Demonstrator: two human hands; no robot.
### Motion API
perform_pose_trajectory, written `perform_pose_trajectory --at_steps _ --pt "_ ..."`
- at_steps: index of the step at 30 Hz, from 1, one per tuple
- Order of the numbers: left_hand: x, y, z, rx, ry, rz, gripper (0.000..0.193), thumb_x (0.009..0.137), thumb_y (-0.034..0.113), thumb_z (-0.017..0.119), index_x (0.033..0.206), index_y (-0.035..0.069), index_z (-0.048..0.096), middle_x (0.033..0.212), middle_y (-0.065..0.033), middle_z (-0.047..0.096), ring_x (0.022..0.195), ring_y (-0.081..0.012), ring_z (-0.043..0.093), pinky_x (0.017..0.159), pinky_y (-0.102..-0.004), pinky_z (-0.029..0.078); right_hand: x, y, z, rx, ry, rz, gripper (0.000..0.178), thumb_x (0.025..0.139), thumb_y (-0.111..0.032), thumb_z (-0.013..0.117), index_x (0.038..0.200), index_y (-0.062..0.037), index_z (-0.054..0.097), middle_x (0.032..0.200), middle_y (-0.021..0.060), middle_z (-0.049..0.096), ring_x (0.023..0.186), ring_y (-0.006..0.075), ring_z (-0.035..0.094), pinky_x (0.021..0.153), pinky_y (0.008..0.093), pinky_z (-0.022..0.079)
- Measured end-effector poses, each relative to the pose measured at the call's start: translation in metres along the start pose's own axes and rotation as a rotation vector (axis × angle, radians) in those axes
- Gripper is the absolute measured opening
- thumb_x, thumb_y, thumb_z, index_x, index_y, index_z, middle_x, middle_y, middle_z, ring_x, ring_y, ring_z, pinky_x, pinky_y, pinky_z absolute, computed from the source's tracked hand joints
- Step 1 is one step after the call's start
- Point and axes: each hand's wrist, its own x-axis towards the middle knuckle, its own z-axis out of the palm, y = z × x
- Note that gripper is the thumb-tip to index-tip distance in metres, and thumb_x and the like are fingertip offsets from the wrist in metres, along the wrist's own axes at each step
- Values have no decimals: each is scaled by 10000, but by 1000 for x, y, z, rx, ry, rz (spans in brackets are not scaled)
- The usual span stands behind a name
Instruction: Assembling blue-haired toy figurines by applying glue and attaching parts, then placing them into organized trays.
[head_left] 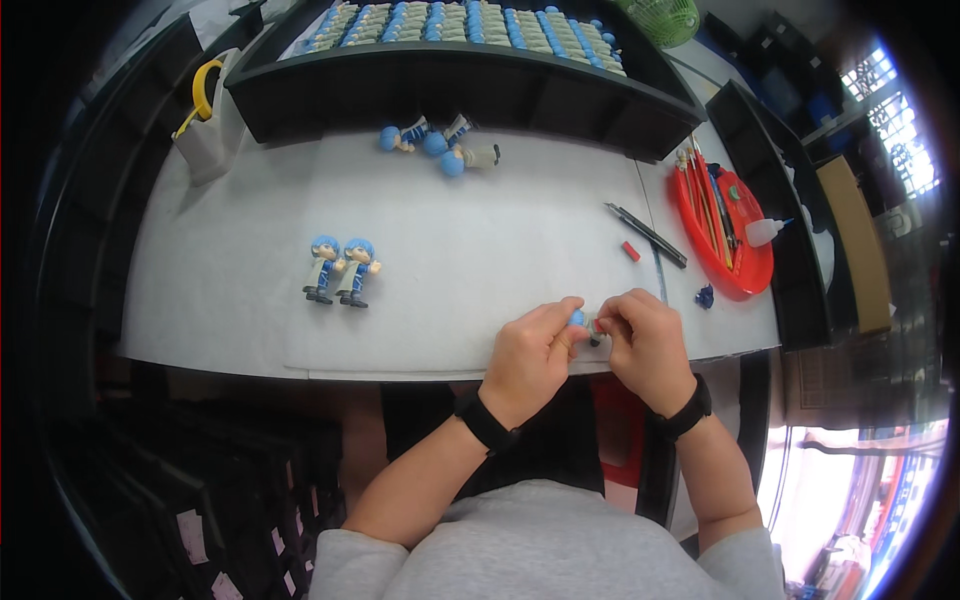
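Head view: blue-haired figurine pinched between two hands

At lower centre-right of the frame, the left hand (527,358) grips a small blue-haired plastic figurine (578,319); the right hand's (648,345) bent fingers apparently pinch a small red piece (600,325) against it, though they hide the contact. A slackened grip could drop it over the white table's (450,250) near edge. Its long axis slants, head upper left, dark feet lower right.

A bright window (885,95) glows beyond a white table (480,250).
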Motion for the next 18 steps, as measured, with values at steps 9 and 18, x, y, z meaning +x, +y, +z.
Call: perform_pose_trajectory --at_steps 9,18 --pt "0 1 -3 -45 -12 -41 232 835 -5 506 1060 -36 553 775 -101 599 612 -107 590 561 -213 494 -5 16 -28 36 99 159 65 713 64 570 762 22 574 737 119 577 634 207 565 578 286 444" --pt "2 2 0 -69 -4 -42 227 833 -1 514 1054 -30 555 752 -95 590 603 -103 586 552 -215 490 -5 -4 4 179 80 131 57 728 22 597 772 9 562 714 121 574 615 205 575 560 294 436"
